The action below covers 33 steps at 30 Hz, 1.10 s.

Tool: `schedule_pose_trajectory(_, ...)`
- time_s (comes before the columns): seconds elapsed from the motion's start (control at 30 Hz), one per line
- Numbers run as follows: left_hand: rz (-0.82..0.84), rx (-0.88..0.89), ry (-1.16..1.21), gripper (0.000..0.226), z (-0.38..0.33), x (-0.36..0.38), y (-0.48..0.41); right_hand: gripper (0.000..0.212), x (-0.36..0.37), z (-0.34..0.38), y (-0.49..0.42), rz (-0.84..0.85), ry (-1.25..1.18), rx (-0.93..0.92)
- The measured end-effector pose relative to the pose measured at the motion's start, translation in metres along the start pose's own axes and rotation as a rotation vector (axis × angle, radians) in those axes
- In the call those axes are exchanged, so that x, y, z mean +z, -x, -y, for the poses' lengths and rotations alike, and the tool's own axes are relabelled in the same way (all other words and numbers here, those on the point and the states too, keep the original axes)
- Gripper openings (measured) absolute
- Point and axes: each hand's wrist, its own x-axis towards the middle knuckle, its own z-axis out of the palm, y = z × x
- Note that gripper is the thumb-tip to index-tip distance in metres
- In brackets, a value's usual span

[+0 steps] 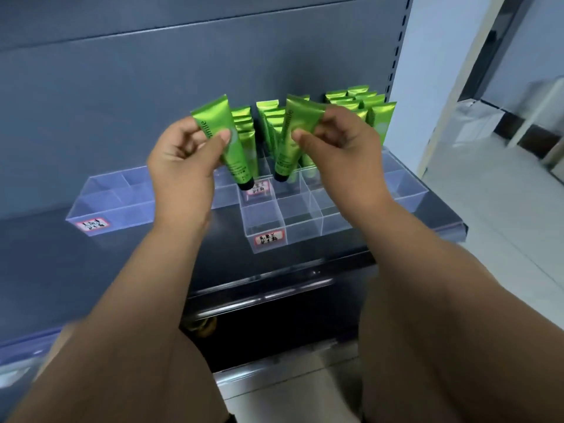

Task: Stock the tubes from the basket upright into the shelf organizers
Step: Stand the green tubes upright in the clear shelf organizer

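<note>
On the dark shelf (91,257), the left organizer (100,206) is sitting clear of my arms. My left hand (183,157) is pinching the left tube (239,157) between thumb and curled fingers, cap down and tilted. The middle organizer (274,221) is lying beneath both caps. My right hand (341,141) is pinching the right tube (288,154) the same way, leaning opposite. Stocked tubes (375,114) are standing upright in the far compartments, behind and rightward.

Blurred labels (270,238) on shelf organizers (305,230)
</note>
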Motion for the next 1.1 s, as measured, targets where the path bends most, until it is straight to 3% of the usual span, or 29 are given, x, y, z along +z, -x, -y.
schedule_pose_trajectory(0.33, 0.108, 0.017, -0.120, 0.023, 0.022, -0.006, -0.046, 0.025, 0.013, -0.019, -0.062, 0.051, 0.052, -0.141)
schedule_pose_trajectory(0.53, 0.215, -0.062, -0.206, 0.036, 0.029, -0.006, -0.042, 0.033, 0.002, -0.030, -0.057, 0.133, 0.037, -0.078)
schedule_pose_trajectory(0.67, 0.236, -0.092, -0.243, 0.032, 0.040, -0.001, -0.036, 0.032, 0.002, -0.036, -0.053, 0.184, 0.161, -0.057)
schedule_pose_trajectory(0.77, 0.224, -0.080, -0.250, 0.015, 0.051, -0.001, -0.035, 0.033, -0.001, -0.046, -0.052, 0.204, 0.296, -0.039)
schedule_pose_trajectory(1.1, 0.167, -0.040, -0.421, 0.037, 0.054, -0.005, -0.031, 0.036, -0.002, -0.054, -0.054, 0.240, 0.525, -0.009)
